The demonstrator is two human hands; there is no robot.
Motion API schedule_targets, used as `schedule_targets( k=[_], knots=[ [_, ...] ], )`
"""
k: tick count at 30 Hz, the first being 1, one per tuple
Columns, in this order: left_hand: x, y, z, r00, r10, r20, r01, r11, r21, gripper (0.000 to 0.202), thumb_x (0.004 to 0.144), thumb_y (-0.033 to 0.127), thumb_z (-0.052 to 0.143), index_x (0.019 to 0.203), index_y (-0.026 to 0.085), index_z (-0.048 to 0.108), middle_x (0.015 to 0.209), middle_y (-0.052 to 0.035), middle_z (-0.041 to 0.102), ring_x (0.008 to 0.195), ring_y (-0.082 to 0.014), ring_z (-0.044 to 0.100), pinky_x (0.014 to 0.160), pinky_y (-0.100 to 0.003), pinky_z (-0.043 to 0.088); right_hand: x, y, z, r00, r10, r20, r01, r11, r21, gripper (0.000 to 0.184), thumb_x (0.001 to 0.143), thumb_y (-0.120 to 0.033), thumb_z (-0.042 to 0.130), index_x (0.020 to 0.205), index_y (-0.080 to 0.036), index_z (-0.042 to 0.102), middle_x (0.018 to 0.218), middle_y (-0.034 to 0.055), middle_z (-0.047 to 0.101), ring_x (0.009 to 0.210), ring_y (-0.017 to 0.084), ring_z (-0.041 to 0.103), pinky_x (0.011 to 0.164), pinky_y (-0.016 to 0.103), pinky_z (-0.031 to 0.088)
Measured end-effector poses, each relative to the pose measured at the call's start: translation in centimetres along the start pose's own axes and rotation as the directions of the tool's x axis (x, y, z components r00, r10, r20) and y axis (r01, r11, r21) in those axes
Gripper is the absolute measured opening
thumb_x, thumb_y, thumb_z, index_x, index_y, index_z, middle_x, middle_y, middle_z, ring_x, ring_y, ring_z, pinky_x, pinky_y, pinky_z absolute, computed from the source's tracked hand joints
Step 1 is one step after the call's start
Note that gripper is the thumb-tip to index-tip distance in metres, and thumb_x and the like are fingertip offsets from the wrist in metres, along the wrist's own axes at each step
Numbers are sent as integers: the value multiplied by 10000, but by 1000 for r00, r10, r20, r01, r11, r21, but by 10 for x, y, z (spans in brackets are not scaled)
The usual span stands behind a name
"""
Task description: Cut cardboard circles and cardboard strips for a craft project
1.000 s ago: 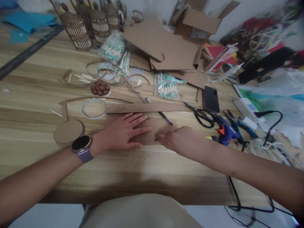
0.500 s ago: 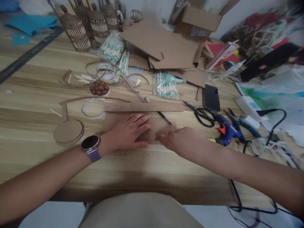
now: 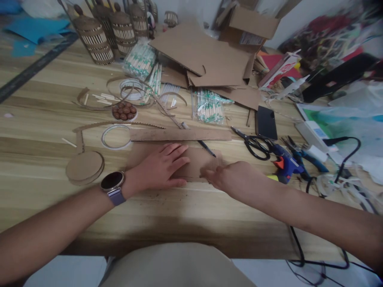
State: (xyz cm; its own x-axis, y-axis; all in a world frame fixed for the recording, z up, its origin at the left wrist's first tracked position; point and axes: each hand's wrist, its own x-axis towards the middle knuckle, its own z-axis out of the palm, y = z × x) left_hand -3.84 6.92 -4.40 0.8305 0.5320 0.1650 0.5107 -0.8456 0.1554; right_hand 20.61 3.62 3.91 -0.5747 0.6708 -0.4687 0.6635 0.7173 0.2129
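My left hand (image 3: 158,167), with a watch (image 3: 112,181) on its wrist, lies flat and open on a brown cardboard piece (image 3: 197,159) near the table's front edge, fingers spread and pointing right. Just to its right, my right hand (image 3: 230,179) rests at the lower edge of the same piece. Its fingers are curled together in a pinch, and whatever they hold is hidden. A long cardboard strip (image 3: 179,134) lies just beyond the piece, and a black pen (image 3: 207,148) sits between them.
Scissors (image 3: 254,143), a blue glue gun (image 3: 285,165), pliers and cables lie to the right. A black phone (image 3: 265,122) sits behind them. Stacked cardboard discs (image 3: 84,166), a tape ring (image 3: 115,136) and a dish of brown beads (image 3: 125,111) are on the left. Cardboard sheets and woven baskets stand at the back.
My right hand has slid a little to the right along the cardboard's lower edge. My left hand stays pressed flat in the same place.
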Motion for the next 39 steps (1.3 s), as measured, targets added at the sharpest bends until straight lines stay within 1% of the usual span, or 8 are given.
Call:
schedule_targets(
  k=[10,15,18,21,26,29,33,39],
  knots=[
    [-2,-2,3,999,23,-31,-22,999,32,620,980,631,504,1317,117,581,1539,-245,458,1400,-397,430,1163,-563,357,-5,3,4,1000,10,13,-10,1000,-12,294,886,-22,550,1106,-190,649,699,33,708,568,172,668,457,280,154],
    [-1,-1,2,999,25,-27,-24,999,24,620,980,627,508,1318,113,585,1533,-249,463,1400,-395,431,1167,-564,352,-8,6,8,1000,-1,-9,1,1000,-17,311,873,-24,575,1125,-191,650,577,-10,649,484,152,606,451,281,134],
    [-2,-1,2,999,19,-32,-19,1000,11,611,977,619,522,1323,119,583,1542,-241,455,1414,-381,418,1184,-551,334,-9,8,9,999,-12,-33,10,999,-47,320,867,-19,572,1129,-187,647,604,-4,668,460,138,579,449,288,122],
    [-2,-1,3,999,16,-29,-16,1000,4,612,975,620,526,1321,119,587,1543,-240,455,1420,-381,409,1184,-551,331,-11,10,11,999,-7,-37,3,996,-92,366,858,-7,559,1166,-192,630,684,17,705,460,138,585,449,302,99],
    [-2,-1,2,1000,16,-18,-16,1000,13,621,983,626,500,1330,118,584,1542,-243,454,1416,-393,409,1173,-564,343,-13,13,16,1000,-17,-20,15,997,-81,366,857,-10,545,1153,-205,636,567,-28,619,453,147,585,453,301,114],
    [-2,-1,2,999,20,-25,-20,1000,20,619,988,625,492,1329,117,586,1542,-242,453,1412,-397,411,1173,-568,344,-14,14,18,1000,0,-29,-2,998,-61,383,864,-5,536,1179,-200,631,599,-21,650,447,141,572,458,292,135],
    [-2,-2,4,999,21,-32,-21,1000,17,624,980,625,510,1334,116,586,1537,-245,458,1414,-395,407,1170,-572,346,-18,16,16,1000,2,0,-2,999,-32,369,861,4,550,1146,-212,645,680,8,713,513,158,620,462,301,139],
    [-3,-1,3,999,25,-27,-24,999,28,604,991,609,499,1326,115,590,1532,-246,461,1412,-396,407,1170,-575,349,-23,18,16,1000,15,19,-14,999,-34,321,882,-4,542,1096,-218,649,685,-2,700,538,159,641,448,323,127]
  ],
)
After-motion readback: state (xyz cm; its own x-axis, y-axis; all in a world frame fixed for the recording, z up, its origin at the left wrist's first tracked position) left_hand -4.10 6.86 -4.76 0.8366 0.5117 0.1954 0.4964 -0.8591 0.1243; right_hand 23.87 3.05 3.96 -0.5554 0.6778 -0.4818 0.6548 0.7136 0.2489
